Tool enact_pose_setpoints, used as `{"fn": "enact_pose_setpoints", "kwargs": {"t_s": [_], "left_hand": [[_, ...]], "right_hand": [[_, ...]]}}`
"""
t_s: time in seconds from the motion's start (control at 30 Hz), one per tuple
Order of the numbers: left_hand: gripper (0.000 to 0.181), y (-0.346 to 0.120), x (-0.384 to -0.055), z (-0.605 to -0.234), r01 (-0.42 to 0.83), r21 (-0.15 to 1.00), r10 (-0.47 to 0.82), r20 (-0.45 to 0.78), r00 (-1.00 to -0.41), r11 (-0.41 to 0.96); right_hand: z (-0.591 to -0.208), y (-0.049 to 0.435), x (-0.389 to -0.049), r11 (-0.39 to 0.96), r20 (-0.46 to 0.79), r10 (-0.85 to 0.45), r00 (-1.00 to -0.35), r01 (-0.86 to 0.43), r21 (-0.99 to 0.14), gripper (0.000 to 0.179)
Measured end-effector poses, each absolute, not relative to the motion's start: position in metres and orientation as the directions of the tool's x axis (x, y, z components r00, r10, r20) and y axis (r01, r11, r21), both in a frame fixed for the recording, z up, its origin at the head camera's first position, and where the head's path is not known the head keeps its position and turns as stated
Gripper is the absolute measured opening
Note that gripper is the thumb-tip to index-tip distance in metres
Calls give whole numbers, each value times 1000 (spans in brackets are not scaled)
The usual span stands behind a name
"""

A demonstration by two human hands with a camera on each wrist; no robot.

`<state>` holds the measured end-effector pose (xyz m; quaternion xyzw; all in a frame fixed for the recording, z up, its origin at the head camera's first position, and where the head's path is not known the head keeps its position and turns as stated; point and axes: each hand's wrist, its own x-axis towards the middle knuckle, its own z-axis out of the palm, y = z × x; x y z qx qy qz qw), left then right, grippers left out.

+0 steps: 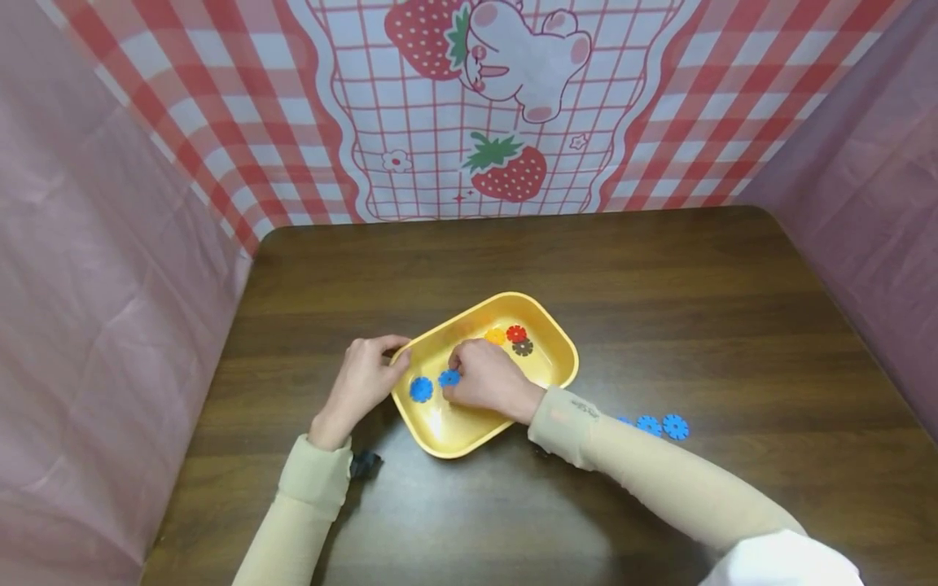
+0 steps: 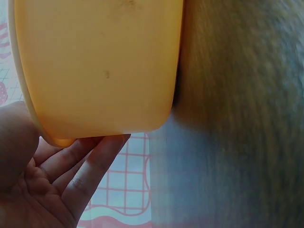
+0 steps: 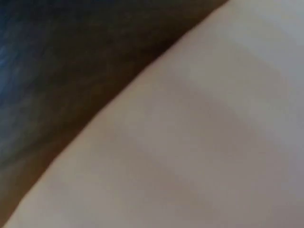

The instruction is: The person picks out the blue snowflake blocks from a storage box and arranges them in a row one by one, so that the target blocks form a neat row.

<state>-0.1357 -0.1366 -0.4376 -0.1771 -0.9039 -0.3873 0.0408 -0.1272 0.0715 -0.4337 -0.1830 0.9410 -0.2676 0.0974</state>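
A yellow tray point(image 1: 484, 431) sits at an angle on the table. My left hand point(image 1: 366, 370) grips its left corner, thumb over the rim; in the left wrist view the fingers point(image 2: 90, 175) lie against the outside of the tray wall point(image 2: 104, 71). Inside the tray, my right hand point(image 1: 489, 378) pinches a blue notched disc point(image 1: 449, 378), its fingertips partly hidden. Another blue disc point(image 1: 421, 389) lies to the left of it. Yellow point(image 1: 496, 335), red point(image 1: 516, 334) and brown point(image 1: 523, 347) discs lie together at the tray's far right. A blurred pale surface fills most of the right wrist view.
On the brown table point(image 1: 696, 325), several blue discs point(image 1: 662, 426) lie in a row right of the tray, partly behind the right sleeve point(image 1: 659, 472). A small black object point(image 1: 365, 464) shows beside the left cuff. A strawberry-patterned cloth point(image 1: 476, 122) hangs behind the table.
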Motion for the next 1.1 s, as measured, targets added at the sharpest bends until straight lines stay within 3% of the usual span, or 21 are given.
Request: {"fn": "enact_pose_setpoints", "kwargs": {"t_s": [0.23,0.57,1.1], "left_hand": [[17,-137,-134,-440,358,679,284,223,-932,641],[18,-138,-134,-439,337,684,279,199,-939,646],[19,-138,-137,-437,330,694,283,187,-941,640]], "right_hand": [[-420,91,-124,749,-32,-375,-926,-283,-600,23],[-394,134,-115,727,77,-367,-927,-337,-598,25],[-385,230,-86,796,53,-172,-984,-171,-581,28]]}}
